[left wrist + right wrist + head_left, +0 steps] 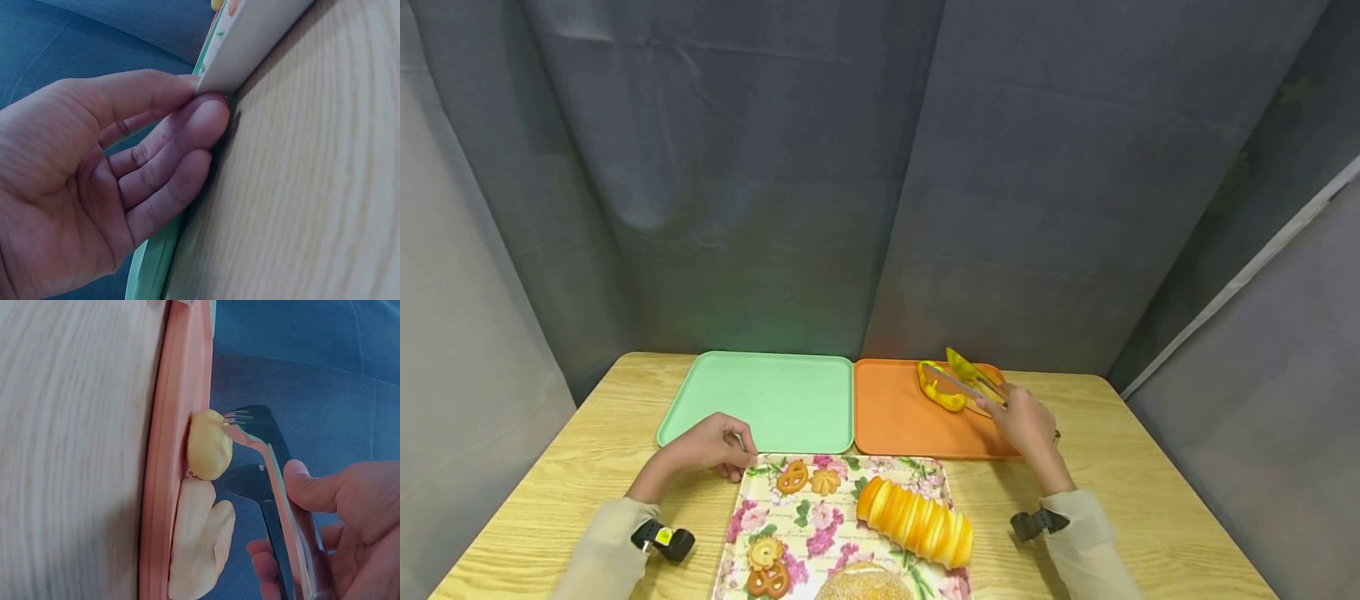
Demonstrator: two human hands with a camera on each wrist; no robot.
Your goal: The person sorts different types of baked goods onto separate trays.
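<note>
My left hand (711,446) is at the far left corner of the floral tray (801,529). In the left wrist view, its thumb and fingers pinch the corner of that tray's pale rim (231,62). My right hand (1026,421) grips a pair of metal food tongs (284,512) over the orange tray (887,408). One tong arm ends in fork-like tines, the other looks broad and dark. The tines meet the edge of a yellow rounded food piece (209,447); whether they grip it I cannot tell. Paler pieces (197,544) lie beside it.
A mint-green tray (775,400) stands left of the orange one. On the floral tray lie a long striped bread roll (913,521), pretzels (793,477), flower-shaped cookies (825,482) and a seeded bun (865,583). Grey curtains (737,167) hang behind the wooden table (1112,483).
</note>
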